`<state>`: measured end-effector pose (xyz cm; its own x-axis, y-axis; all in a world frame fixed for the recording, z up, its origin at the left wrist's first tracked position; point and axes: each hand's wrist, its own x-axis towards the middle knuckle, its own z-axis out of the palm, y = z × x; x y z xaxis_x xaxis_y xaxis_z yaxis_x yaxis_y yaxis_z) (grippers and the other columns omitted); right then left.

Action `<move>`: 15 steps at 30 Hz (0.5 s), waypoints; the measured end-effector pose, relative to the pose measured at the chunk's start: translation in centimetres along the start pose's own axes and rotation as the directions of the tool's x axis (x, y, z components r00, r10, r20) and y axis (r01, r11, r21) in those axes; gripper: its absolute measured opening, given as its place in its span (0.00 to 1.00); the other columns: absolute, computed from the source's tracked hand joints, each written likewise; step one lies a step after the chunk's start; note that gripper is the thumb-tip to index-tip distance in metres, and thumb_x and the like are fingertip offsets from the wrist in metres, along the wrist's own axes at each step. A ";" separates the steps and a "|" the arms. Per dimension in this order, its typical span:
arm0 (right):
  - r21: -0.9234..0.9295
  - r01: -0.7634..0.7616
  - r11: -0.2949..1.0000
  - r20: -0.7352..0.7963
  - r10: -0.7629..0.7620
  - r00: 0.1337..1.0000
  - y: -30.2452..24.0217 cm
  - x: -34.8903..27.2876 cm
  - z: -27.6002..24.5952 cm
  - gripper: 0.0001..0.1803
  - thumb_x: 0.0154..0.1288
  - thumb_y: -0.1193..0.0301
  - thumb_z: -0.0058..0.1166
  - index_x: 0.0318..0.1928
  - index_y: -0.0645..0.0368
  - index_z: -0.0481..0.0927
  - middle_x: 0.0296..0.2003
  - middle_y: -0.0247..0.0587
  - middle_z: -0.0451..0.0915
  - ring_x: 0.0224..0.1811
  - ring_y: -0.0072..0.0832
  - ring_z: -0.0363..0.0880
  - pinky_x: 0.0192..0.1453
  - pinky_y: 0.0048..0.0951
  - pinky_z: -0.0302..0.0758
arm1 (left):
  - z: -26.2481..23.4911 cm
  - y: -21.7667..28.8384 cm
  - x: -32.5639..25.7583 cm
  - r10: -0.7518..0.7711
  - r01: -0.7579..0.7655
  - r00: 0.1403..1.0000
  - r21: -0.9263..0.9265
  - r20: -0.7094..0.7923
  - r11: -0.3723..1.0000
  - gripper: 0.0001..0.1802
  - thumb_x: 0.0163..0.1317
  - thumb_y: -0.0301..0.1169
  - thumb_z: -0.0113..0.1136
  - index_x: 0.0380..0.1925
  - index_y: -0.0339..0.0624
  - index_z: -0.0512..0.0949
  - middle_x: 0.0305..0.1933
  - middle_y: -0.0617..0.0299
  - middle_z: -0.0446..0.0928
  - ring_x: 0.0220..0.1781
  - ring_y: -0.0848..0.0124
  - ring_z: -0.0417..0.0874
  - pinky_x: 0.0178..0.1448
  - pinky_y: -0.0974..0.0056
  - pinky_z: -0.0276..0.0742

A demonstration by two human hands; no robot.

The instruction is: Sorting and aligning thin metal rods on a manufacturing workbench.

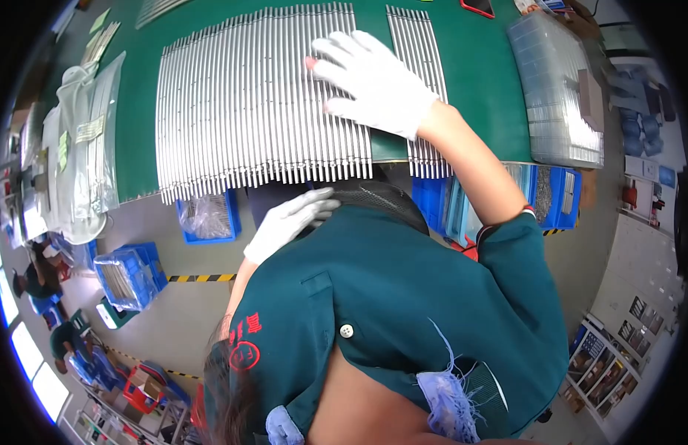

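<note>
A wide row of thin silver metal rods point(240, 104) lies side by side on a green tabletop point(485, 89), their near ends sticking out past its front edge. A narrower group of the same rods point(425, 59) lies to the right, across a gap. My right hand point(377, 85), in a white glove with a bare fingertip showing, is spread over the right part of the wide row; whether it touches the rods is hard to tell. Below the table's edge, close to my body, my left hand point(292, 219) in a white glove has its fingers stretched out and holds nothing visible.
Clear plastic bags point(84, 148) with rods lie at the table's left. A stack of clear plastic trays point(555, 89) stands on the right, with a phone point(478, 7) at the far edge. Blue bins point(210, 219) sit under the table; another blue crate point(129, 274) stands on the floor.
</note>
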<state>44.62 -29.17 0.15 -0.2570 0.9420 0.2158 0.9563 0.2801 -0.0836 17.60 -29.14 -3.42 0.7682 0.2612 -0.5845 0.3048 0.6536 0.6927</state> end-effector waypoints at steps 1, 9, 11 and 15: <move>0.009 0.040 0.999 0.047 -0.041 0.998 -0.6 1.6 0.1 0.33 0.63 0.52 0.45 0.64 0.58 0.63 0.64 0.51 0.61 0.68 0.45 0.56 0.72 0.41 0.50 | 0.2 -0.3 0.5 -0.058 0.063 0.997 -0.118 0.043 0.991 0.25 0.68 0.33 0.50 0.62 0.32 0.64 0.59 0.49 0.72 0.61 0.65 0.72 0.64 0.64 0.66; -0.035 0.071 0.997 0.049 -0.070 0.996 0.1 2.2 3.1 0.33 0.63 0.51 0.45 0.65 0.55 0.64 0.66 0.48 0.60 0.70 0.42 0.54 0.74 0.43 0.46 | 1.0 0.7 1.8 0.000 0.112 0.974 -0.475 0.229 0.873 0.34 0.63 0.33 0.55 0.63 0.28 0.55 0.70 0.42 0.55 0.71 0.53 0.59 0.71 0.55 0.57; -0.021 0.054 0.998 0.132 -0.050 0.990 0.5 1.4 1.5 0.33 0.61 0.53 0.48 0.64 0.55 0.64 0.66 0.48 0.60 0.70 0.42 0.54 0.74 0.43 0.46 | 0.8 0.6 1.7 0.000 0.121 0.972 -0.494 0.237 0.861 0.36 0.63 0.32 0.55 0.66 0.30 0.50 0.70 0.42 0.55 0.71 0.53 0.58 0.71 0.55 0.57; -0.052 0.028 0.998 0.177 -0.018 0.984 1.5 -0.2 0.9 0.34 0.62 0.54 0.48 0.66 0.54 0.63 0.67 0.49 0.58 0.71 0.43 0.50 0.75 0.42 0.44 | 0.8 0.4 2.0 -0.006 0.123 0.972 -0.483 0.237 0.867 0.37 0.65 0.32 0.53 0.68 0.31 0.47 0.70 0.43 0.55 0.71 0.55 0.59 0.71 0.55 0.58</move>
<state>46.02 -28.78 -0.89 -0.2952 0.9545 0.0414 0.9547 0.2964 -0.0273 19.72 -28.87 -3.99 0.8778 0.0815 -0.4720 0.0870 0.9419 0.3244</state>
